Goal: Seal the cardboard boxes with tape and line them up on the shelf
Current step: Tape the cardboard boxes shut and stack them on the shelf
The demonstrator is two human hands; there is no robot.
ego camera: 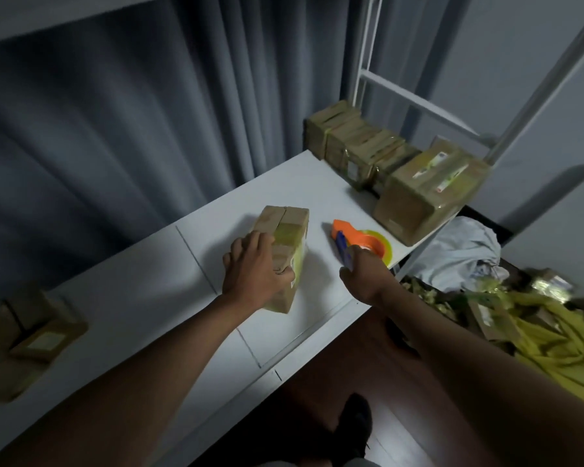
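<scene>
Grey curtains back a white shelf (pixel 169 291). The left hand (pixel 255 269) grips a taped cardboard box (pixel 285 254) mid-shelf; the right hand (pixel 363 276) clasps the orange tape dispenser (pixel 364 241) near the front edge. 5 sealed boxes (pixel 385 163) line the far right end.

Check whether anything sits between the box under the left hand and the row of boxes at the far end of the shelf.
Nothing visible does. The left hand grips the box, and bare shelf lies between it and the row. The tape dispenser lies off to the right, held by the right hand.

Bare shelf (pixel 216 203) left of the box (pixel 285 247); stacked boxes (pixel 378 156) crowd its right end.
</scene>
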